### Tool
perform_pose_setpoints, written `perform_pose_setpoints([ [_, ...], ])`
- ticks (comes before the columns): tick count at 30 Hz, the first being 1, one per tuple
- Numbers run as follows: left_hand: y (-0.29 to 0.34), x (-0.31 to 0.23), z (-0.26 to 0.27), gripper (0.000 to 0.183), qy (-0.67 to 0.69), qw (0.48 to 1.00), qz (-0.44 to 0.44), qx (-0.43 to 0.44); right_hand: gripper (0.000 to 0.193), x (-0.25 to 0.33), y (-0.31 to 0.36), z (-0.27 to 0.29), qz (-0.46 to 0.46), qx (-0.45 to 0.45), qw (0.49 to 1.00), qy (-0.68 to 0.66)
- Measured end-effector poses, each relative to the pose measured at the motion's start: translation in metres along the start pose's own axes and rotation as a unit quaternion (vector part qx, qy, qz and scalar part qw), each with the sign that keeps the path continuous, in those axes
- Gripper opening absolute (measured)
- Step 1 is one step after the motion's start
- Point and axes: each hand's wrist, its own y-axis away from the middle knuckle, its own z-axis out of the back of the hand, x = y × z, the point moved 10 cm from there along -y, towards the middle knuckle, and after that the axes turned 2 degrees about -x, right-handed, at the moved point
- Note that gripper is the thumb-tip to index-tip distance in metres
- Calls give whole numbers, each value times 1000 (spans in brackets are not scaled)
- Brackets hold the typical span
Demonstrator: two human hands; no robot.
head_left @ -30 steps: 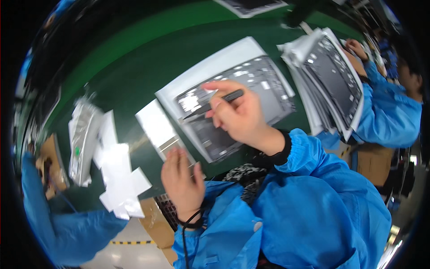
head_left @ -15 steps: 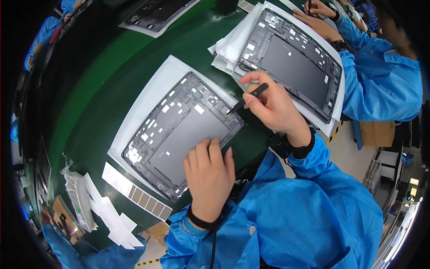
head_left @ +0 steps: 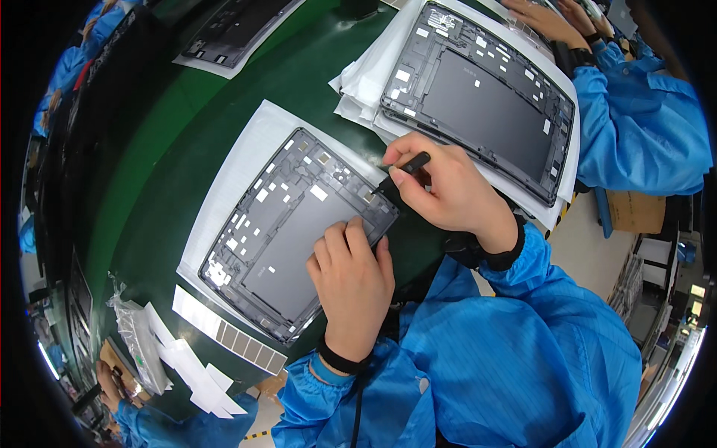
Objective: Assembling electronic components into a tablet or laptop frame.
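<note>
I pinch black tweezers [head_left: 410, 167] in my right hand [head_left: 457, 188], their tips at the right end of the grey panel [head_left: 295, 243], which lies on a white sheet [head_left: 230, 175]; my left hand [head_left: 348, 287], unclenched, rests over the panel's near edge, hiding part of it. Beyond the panel to the right, a stack of similar panels [head_left: 485, 112] crowds close; to its left lie a sticker strip [head_left: 243, 342], paper scraps [head_left: 194, 373] and a plastic bag [head_left: 140, 340].

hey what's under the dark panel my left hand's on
A white sheet pokes out beneath the panel along its left side, over the green table. The rest is covered.
</note>
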Motion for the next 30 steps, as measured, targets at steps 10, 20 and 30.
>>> perform_pose_setpoints([
  [10, -6, -26, -16, 55, -164, 982, -93, -14, 15, 11, 5, 5, 58, -56, 997, -13],
  [20, 53, 99, 100, 36, -31, 963, 215, -161, 25, 10, 36, 1, 107, -137, 984, -42],
  [30, 94, 181, 89, 28, -126, 924, 343, -111, 40, 22, 52, -48, 225, -24, 931, 287],
])
